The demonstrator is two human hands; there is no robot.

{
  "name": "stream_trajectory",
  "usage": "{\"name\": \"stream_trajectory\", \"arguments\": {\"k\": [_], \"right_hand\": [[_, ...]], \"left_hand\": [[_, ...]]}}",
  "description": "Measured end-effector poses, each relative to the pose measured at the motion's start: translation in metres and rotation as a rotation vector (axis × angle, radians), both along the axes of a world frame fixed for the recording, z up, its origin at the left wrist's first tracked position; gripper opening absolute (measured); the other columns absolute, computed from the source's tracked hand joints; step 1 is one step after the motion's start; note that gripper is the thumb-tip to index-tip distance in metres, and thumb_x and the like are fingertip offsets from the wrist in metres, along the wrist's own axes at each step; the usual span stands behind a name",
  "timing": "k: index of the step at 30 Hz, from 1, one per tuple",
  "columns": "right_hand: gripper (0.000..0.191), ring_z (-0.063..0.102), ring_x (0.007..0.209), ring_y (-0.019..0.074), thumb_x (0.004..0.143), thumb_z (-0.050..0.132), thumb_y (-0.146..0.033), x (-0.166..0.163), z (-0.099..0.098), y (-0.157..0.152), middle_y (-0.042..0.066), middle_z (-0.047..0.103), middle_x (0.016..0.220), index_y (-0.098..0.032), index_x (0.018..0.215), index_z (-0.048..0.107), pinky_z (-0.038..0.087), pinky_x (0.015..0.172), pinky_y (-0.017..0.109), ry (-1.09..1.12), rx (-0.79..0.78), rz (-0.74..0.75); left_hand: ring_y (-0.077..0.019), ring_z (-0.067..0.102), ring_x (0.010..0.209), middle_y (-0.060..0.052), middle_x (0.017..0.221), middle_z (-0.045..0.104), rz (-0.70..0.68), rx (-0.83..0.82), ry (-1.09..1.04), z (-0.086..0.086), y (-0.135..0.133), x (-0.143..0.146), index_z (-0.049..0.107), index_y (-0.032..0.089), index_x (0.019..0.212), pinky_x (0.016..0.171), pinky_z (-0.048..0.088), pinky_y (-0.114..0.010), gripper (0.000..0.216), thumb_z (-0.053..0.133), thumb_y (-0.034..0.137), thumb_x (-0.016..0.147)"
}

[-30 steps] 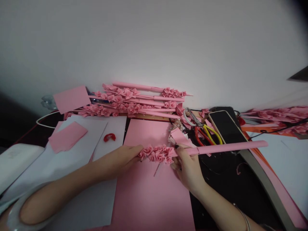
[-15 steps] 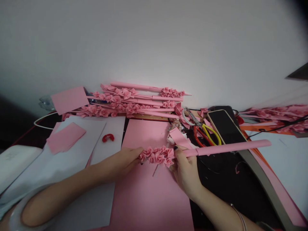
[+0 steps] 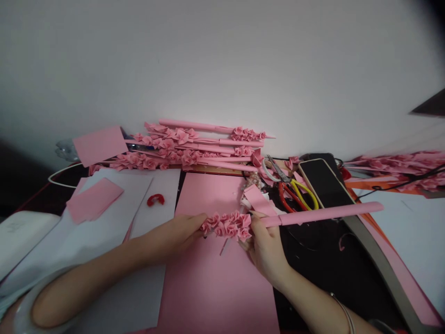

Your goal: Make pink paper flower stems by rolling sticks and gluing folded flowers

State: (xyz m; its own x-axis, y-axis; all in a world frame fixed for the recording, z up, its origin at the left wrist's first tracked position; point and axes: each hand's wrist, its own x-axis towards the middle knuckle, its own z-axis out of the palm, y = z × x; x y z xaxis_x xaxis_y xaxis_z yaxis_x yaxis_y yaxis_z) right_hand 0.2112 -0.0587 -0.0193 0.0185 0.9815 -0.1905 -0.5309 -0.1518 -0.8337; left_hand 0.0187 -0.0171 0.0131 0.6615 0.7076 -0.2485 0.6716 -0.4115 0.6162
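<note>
I hold a pink paper flower stem (image 3: 323, 214) level above a large pink sheet (image 3: 215, 260). Its rolled stalk points right, and a cluster of small pink folded flowers (image 3: 227, 224) sits at its left end. My right hand (image 3: 266, 246) grips the stalk just right of the flowers, fingers wrapped round it. My left hand (image 3: 175, 232) pinches the left tip of the flower cluster.
A pile of finished pink flower stems (image 3: 194, 146) lies against the white wall. Scissors and red and yellow pliers (image 3: 295, 190) lie beside a phone (image 3: 323, 183). Pink squares (image 3: 93, 199), white sheets (image 3: 114, 222) and a red clip (image 3: 155, 199) are at left. More stems (image 3: 399, 167) lie at right.
The stem has shifted slightly left and tilted a little; both hands keep their hold on it. The view has drifted slightly.
</note>
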Motion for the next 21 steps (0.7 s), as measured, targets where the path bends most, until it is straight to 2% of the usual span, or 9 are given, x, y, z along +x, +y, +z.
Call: {"name": "stream_trajectory", "arguments": {"k": [8,15,21], "right_hand": [[0.032,0.017,0.041,0.0054,0.085,0.048,-0.024,-0.001,-0.003,-0.003,-0.01,0.025,0.048,-0.021,0.058,0.033,0.016,0.039,0.019,-0.031,0.046,-0.019],[0.031,0.016,0.039,0.0051,0.084,0.05,-0.025,-0.001,-0.002,-0.001,-0.01,0.024,0.047,-0.021,0.057,0.034,0.015,0.038,0.019,-0.022,0.05,-0.003],[0.029,0.019,0.039,0.0055,0.076,0.058,-0.034,0.005,0.013,0.006,-0.009,0.028,0.046,-0.02,0.059,0.04,0.017,0.038,0.019,0.059,-0.026,-0.064]], "left_hand": [[-0.0164,0.052,0.06,-0.001,0.067,0.056,0.02,0.009,-0.081,-0.002,-0.001,0.002,0.048,0.021,0.072,0.058,0.033,-0.023,0.02,0.032,0.021,0.084],[-0.0162,0.053,0.06,-0.001,0.068,0.057,-0.004,0.062,0.008,-0.002,0.002,0.002,0.046,0.021,0.073,0.056,0.032,-0.023,0.021,0.029,0.022,0.085],[-0.0176,0.055,0.059,-0.001,0.066,0.058,0.018,0.244,0.134,-0.005,0.02,-0.015,0.049,0.021,0.074,0.054,0.031,-0.024,0.023,0.03,0.026,0.087]]}}
